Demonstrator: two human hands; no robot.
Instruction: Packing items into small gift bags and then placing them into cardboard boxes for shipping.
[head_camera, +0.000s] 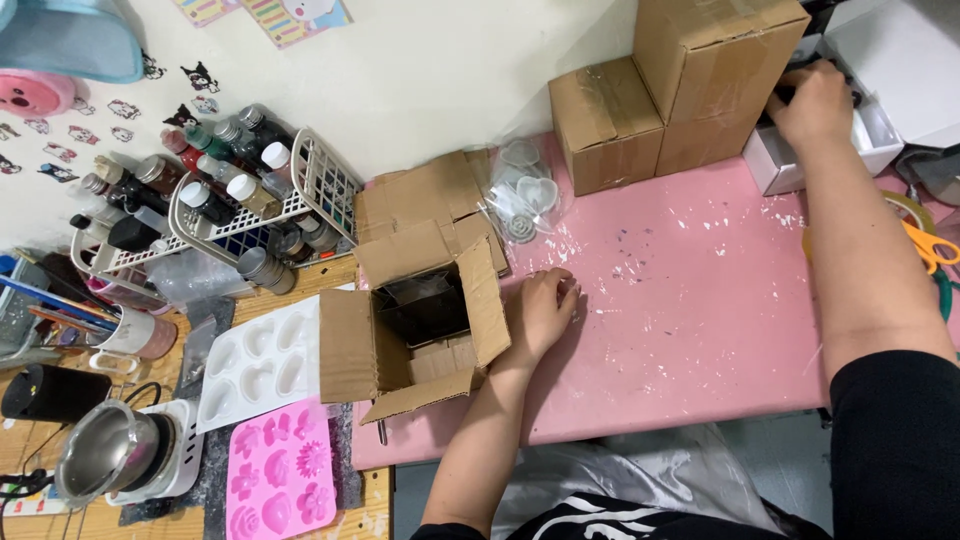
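The open cardboard box (415, 330) sat on the pink mat (690, 310) with the left hand (540, 312) resting loosely curled against its flap, holding nothing, while the right hand (815, 100) reached into a white box (800, 165), its grip hidden.

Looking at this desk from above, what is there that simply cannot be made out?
- What the right hand grips in the white box: the hand itself covers it.
- The dark contents of the open cardboard box: shadowed and walled in by the flaps.
- Left hand fingertips: curled under beside the box.
- Scissors: cut off by the right edge.
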